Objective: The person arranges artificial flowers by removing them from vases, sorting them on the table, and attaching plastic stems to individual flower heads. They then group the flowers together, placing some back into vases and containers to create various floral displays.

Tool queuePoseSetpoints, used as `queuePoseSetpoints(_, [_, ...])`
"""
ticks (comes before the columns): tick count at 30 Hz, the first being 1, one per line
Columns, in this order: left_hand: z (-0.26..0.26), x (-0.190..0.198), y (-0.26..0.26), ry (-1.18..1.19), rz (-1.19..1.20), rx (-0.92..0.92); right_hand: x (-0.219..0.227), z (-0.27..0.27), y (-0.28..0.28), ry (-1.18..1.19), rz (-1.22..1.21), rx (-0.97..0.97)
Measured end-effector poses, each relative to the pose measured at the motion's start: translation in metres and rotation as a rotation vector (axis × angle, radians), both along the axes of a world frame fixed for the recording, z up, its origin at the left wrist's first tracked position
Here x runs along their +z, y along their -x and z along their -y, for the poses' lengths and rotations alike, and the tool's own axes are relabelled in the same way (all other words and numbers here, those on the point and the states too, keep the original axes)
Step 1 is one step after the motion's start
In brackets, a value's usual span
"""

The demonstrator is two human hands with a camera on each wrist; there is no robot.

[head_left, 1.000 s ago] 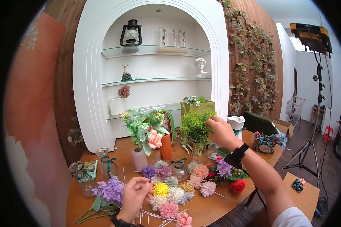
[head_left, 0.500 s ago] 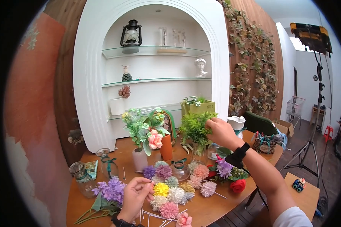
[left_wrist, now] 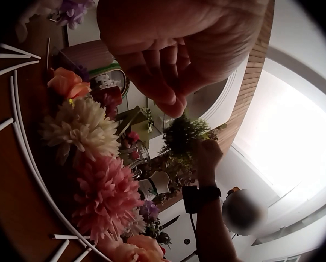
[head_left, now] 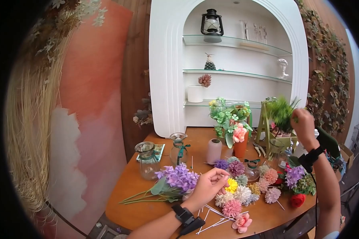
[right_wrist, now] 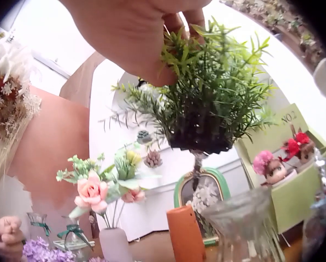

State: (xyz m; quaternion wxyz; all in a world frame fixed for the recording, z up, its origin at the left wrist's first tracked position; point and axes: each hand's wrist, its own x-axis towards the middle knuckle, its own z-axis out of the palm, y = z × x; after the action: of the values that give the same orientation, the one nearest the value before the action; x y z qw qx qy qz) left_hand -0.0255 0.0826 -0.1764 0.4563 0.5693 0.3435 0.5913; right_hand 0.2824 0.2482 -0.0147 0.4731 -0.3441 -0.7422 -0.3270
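Note:
My right hand grips a bushy green artificial plant by its foliage, at the far right of the table. In the right wrist view the plant's dark base and short stem hang above the rim of a clear glass vase. My left hand hovers near a yellow pompom flower, its fingers loosely curled and thumb tip meeting the fingertips. Nothing shows between those fingers in the left wrist view. Pink and white pompom flowers lie just below it.
Purple flowers lie left of my left hand, with ribboned glass vases behind. A lilac vase and an orange vase stand mid-table. White sticks lie at the front; a red rose rests at the right.
The head view has swung left. My right hand has raised the green plant out of the glass vase; earlier it sat in the vase. My left hand stays near the yellow flower.

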Motion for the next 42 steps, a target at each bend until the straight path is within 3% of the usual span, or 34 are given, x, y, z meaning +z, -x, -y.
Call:
queuePoseSetpoints(6, [-0.001,-0.002,-0.001,0.0,-0.006,0.002,0.074,0.042,0.04,-0.341,-0.16,0.183])
queuePoseSetpoints(9, [0.0,-0.001,-0.002,0.001,0.0,-0.003,0.094,0.07,0.089,-0.358,-0.182,0.34])
queuePoseSetpoints(16, [-0.003,-0.004,0.0,-0.012,-0.067,0.024,0.074,0.09,0.227,-0.105,-0.058,0.753])
queuePoseSetpoints(18, [-0.004,-0.005,0.0,-0.009,-0.067,0.023,0.062,0.088,0.262,-0.063,0.02,0.785])
queuePoseSetpoints(23, [-0.008,-0.01,0.0,-0.019,-0.044,0.012,0.033,0.068,0.319,-0.249,0.192,0.587])
queuePoseSetpoints(28, [-0.007,-0.008,-0.001,0.004,-0.101,0.021,0.012,0.049,0.337,-0.527,0.438,0.458])
queuePoseSetpoints(31, [-0.005,-0.006,-0.003,-0.005,-0.103,0.024,-0.007,0.037,0.342,-0.546,0.523,0.422])
queuePoseSetpoints(36, [-0.003,-0.003,-0.006,0.005,-0.15,0.049,-0.037,0.033,0.34,-0.489,0.652,0.456])
queuePoseSetpoints(42, [-0.005,-0.005,-0.006,-0.034,-0.126,0.004,-0.031,0.048,0.33,-0.147,0.636,0.506])
